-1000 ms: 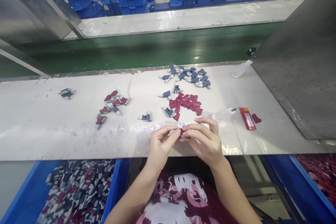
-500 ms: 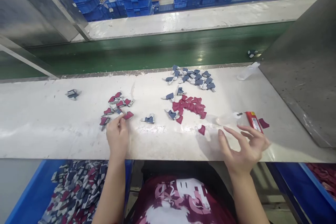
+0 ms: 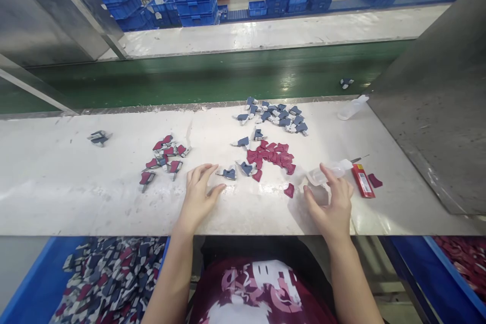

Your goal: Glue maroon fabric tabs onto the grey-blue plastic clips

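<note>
So the small clear plastic squeeze bottle is lying on its side on the scuffed white surface, and the right hand has its fingers curled loosely over it, touching but not really clamped yet. Just beside it sits a red lighter, and a lone maroon fabric piece lies left of that hand. The left hand is flat and open, fingertips just short of a little blue-and-white fabric piece. Further back there's a maroon pile and a blue pile. Finished-looking mixed pieces sit off to the left.
</note>
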Tool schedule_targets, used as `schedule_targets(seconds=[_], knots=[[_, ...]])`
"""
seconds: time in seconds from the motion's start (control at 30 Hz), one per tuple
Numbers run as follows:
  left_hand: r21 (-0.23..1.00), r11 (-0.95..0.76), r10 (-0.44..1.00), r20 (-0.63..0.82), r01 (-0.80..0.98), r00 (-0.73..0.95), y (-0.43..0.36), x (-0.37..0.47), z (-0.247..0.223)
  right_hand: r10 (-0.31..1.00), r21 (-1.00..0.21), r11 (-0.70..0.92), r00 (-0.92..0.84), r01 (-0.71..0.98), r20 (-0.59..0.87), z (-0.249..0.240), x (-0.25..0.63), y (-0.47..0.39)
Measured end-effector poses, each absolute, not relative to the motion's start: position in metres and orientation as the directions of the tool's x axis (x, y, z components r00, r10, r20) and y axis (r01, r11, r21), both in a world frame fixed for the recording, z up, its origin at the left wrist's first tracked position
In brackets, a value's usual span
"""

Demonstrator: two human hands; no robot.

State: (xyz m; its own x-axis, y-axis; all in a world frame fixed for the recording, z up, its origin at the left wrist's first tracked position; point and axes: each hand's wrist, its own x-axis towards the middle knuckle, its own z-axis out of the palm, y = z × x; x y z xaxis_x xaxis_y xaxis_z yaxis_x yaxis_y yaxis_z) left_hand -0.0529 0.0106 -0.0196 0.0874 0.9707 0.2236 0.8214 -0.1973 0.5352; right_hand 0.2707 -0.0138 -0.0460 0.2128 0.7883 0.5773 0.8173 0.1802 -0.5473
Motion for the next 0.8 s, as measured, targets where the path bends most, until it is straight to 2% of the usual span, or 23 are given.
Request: schedule_targets(seconds=[0.13, 0.2, 0.4, 0.8], knots=[[0.553, -0.241, 0.963, 0.241, 0.798, 0.124, 0.012, -0.036, -0.018, 0.498, -0.565, 0.336, 0.367, 0.753, 0.786, -0.042, 0.247, -0.02], [0.577, -0.281, 0.949, 0.285, 0.767, 0.133, 0.006, -0.024, -0.022, 0.423, -0.576, 0.352, 0.423, 0.738, 0.801, -0.039, 0.233, -0.026], [0.646, -0.312, 0.947, 0.269, 0.697, 0.174, -0.019, 0.009, -0.034, 0.661, -0.66, 0.445, 0.275, 0.605, 0.698, -0.033, 0.205, -0.037], [0.671, -0.336, 0.942, 0.259, 0.661, 0.215, -0.017, 0.008, -0.032, 0.702, -0.622, 0.439, 0.185, 0.648, 0.688, -0.025, 0.195, -0.024]])
